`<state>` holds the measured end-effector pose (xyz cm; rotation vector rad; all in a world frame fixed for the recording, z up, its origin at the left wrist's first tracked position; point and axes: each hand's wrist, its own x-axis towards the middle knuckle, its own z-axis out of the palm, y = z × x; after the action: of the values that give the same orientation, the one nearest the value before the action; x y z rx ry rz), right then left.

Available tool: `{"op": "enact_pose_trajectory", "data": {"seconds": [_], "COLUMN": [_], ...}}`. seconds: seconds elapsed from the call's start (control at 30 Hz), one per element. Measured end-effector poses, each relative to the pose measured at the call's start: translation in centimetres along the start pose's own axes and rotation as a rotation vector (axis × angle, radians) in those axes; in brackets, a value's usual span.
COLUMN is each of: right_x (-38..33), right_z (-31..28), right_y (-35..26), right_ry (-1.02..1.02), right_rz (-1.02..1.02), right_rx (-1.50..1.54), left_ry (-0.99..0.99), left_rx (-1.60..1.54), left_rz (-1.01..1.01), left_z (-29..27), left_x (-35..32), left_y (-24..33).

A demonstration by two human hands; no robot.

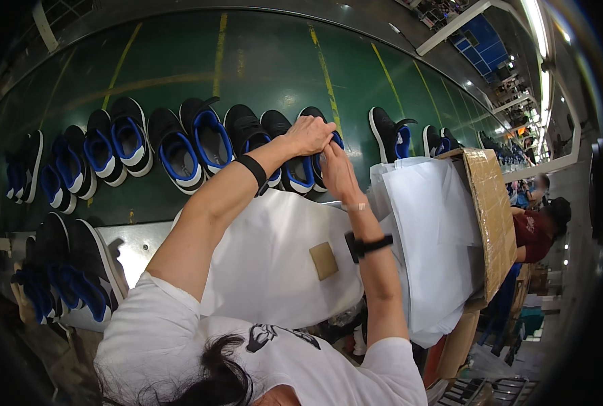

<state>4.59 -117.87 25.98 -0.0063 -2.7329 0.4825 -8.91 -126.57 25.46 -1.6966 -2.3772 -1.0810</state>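
Observation:
Both my hands meet at one black sneaker [311,112] with a blue lining, in a row on the green conveyor belt [267,54]. My left hand [309,136] reaches over it from the left, fingers bent and closed at its opening. On the near side, my right hand [338,172] has its fingers pinched together at the same opening. The hands touch or nearly touch, and they hide the exact part gripped. Just left stands another black sneaker [296,167], partly behind my left wrist. A strapped sneaker [386,133] sits apart to the right.
White paper sheets [426,237] stand in a cardboard box [489,216] on the right. A small brown pad [323,261] lies on a white surface [267,264] before me. More sneakers [88,267] rest at the lower left. A person in a dark red shirt [535,237] is at far right.

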Motion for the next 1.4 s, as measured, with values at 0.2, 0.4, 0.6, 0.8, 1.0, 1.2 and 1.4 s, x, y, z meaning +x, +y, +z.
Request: {"op": "enact_pose_trajectory", "data": {"seconds": [0.2,0.4,0.6,0.8,1.0,1.2,1.4], "right_x": [-2.4,-1.9,-17.6,-24.7,-24.0,-25.3,-25.3], "right_z": [-0.1,-2.1,-5.8,-3.5,1.1,-1.1,-1.7], "right_y": [0.4,-1.9,-11.2,-11.6,-16.6,-16.1,-13.8], "right_ry": [-0.223,-0.039,0.024,0.159,0.244,0.079,0.245], "right_rz": [-0.04,-0.029,0.43,0.427,0.115,0.214,0.09], "right_rx": [-0.092,-0.014,0.028,-0.145,-0.232,-0.316,-0.413], "left_ry": [-0.048,0.164,0.153,-0.234,-0.258,-0.476,-0.23], "left_rx": [0.032,0.165,-0.121,0.121,0.21,0.242,0.148], "left_rz": [0.039,0.168,0.19,0.266,0.062,-0.048,0.25], "left_z": [0.1,-2.2,-4.6,-4.0,-5.2,-6.3,-5.5], "left_x": [0.3,-1.6,-14.6,-28.4,-30.9,-29.4,-27.7], "left_y": [0.9,3.4,10.4,13.1,15.1,12.7,16.0]}}
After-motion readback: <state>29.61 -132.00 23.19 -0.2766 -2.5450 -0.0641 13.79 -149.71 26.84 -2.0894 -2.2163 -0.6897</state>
